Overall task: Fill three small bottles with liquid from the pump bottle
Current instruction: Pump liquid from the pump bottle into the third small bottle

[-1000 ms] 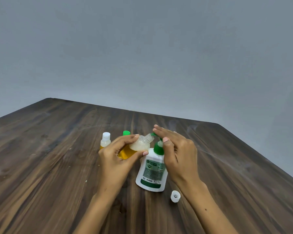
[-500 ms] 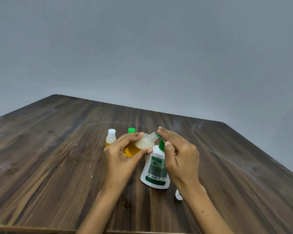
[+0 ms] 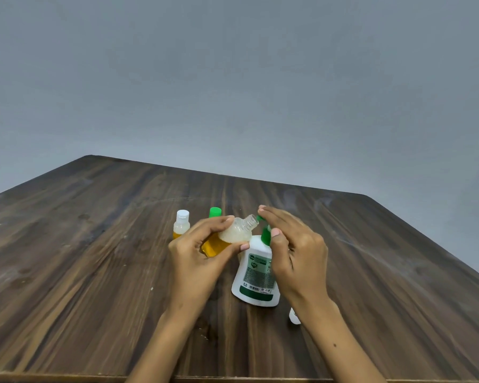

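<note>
A white pump bottle [image 3: 256, 275] with a green pump head stands on the wooden table [image 3: 94, 258]. My right hand [image 3: 293, 250] lies over the pump head, fingers straight on top, thumb beside the green neck. My left hand [image 3: 197, 252] grips a small open bottle [image 3: 234, 234], tilted with its threaded mouth at the pump's spout and orange liquid in its lower part. Behind it stand a small bottle with a white cap [image 3: 181, 224] and one with a green cap [image 3: 215, 212].
A small white cap [image 3: 294, 317] lies on the table just right of the pump bottle, partly behind my right wrist. The table's near edge runs along the bottom of the view. A grey wall rises behind the far edge.
The view has tilted up, so hands and bottles sit lower and the table's near edge shows. The hands keep the same hold on bottle and pump.
</note>
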`<state>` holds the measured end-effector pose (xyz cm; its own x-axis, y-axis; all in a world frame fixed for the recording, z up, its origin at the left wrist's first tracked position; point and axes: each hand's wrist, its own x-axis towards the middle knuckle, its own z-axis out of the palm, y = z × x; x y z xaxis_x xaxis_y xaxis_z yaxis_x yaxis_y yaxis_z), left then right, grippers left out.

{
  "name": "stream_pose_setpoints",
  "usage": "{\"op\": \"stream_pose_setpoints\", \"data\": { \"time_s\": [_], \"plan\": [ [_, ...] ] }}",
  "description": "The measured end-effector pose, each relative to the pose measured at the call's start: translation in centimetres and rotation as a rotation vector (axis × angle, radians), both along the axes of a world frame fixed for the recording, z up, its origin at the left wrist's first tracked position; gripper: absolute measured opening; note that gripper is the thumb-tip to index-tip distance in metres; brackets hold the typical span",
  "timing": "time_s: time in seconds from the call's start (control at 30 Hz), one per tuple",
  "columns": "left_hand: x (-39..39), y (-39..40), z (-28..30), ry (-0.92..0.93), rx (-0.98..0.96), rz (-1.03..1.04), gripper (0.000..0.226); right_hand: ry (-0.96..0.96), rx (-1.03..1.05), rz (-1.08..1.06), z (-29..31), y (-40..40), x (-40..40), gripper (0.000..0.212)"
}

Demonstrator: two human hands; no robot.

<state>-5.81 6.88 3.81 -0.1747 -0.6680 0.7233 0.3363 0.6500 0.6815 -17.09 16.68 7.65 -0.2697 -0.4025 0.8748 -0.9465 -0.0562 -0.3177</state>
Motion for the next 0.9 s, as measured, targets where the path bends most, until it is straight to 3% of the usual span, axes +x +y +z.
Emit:
{"op": "stream_pose_setpoints", "data": {
  "time_s": [0.57, 0.9],
  "plan": [
    [0.0, 0.3, 0.5, -0.046, -0.053, 0.013, 0.04, 0.007, 0.026, -0.032, 0.3, 0.1, 0.6, 0.047],
    [0.2, 0.1, -0.2, 0.007, 0.033, -0.04, 0.039, -0.106, -0.024, 0.026, 1.0, 0.2, 0.1, 0.049]
  ]
}}
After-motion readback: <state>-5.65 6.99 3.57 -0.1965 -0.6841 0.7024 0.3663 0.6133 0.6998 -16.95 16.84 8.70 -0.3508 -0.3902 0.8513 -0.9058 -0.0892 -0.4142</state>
